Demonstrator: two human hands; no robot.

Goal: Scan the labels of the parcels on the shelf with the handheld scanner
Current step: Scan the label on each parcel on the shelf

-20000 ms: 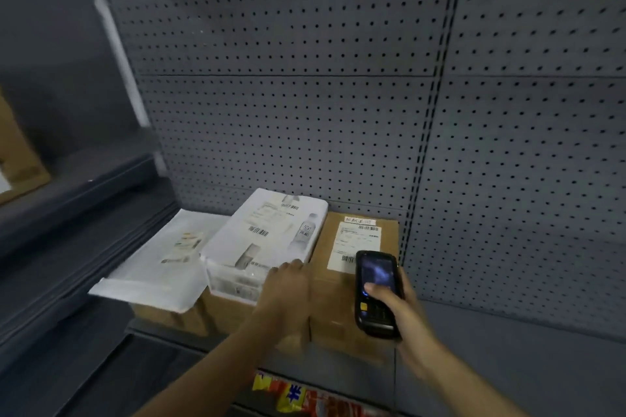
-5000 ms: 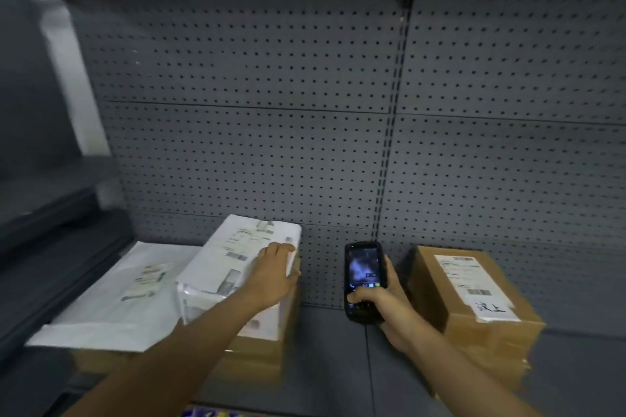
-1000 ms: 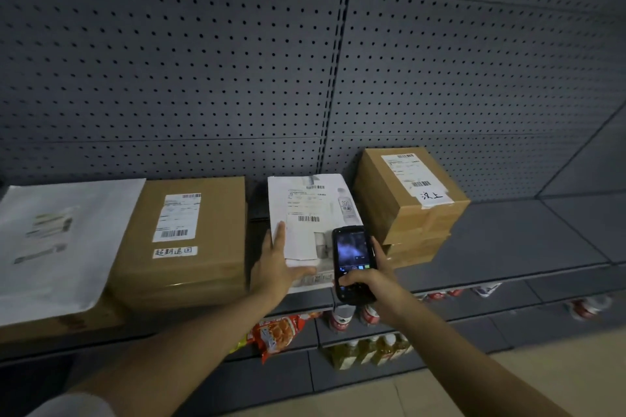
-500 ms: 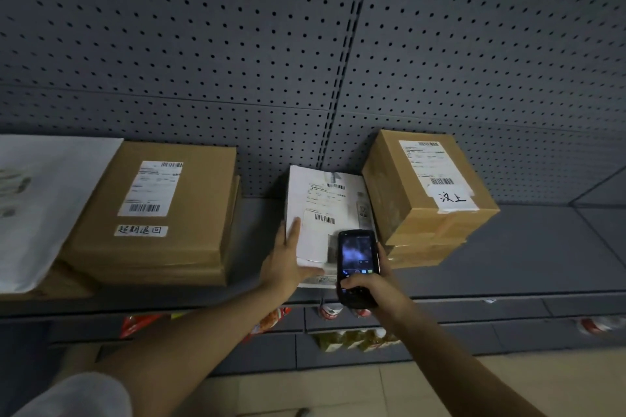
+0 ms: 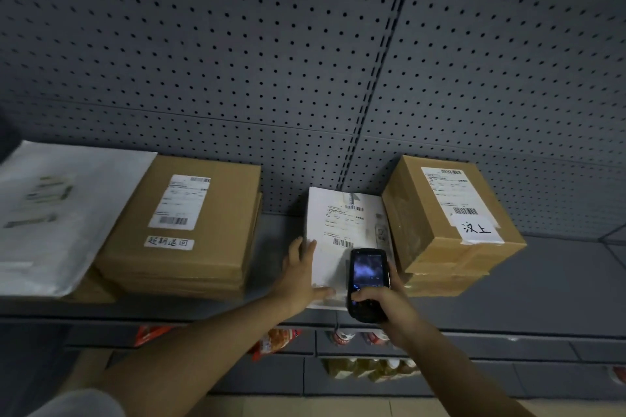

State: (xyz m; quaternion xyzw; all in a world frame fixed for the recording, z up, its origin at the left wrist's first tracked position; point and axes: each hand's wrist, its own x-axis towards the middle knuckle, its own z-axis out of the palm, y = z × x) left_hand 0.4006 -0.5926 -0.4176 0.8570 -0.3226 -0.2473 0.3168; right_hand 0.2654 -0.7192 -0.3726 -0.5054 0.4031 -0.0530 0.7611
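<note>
- White wrapping covers the flat parcel (image 5: 342,234) at the middle of the grey shelf (image 5: 559,278); its printed label with barcodes faces up.
- The left hand (image 5: 299,276) lies open and flat on the white parcel's left edge, fingers spread, thumb along its near edge.
- The right hand (image 5: 386,305) is closed around the black handheld scanner (image 5: 366,283), thumb on the keys below the lit screen; the scanner hangs over the near right part of the white parcel, its top end toward the label.
- Just right of the white parcel, touching or nearly touching it, a brown cardboard box (image 5: 450,223) sits atop another box, with a shipping label and a handwritten white slip on top.
- Left of the white parcel, with a gap of bare shelf between, lies a wide cardboard box (image 5: 189,227) bearing a label and a handwritten strip.
- Farther left of it, a white mailer bag (image 5: 57,213) rests on more cardboard.
- Behind the white parcel rises a grey perforated back panel (image 5: 237,61).
- Below the shelf, snack packets (image 5: 274,340) and bottles (image 5: 369,369) show on lower shelves.
</note>
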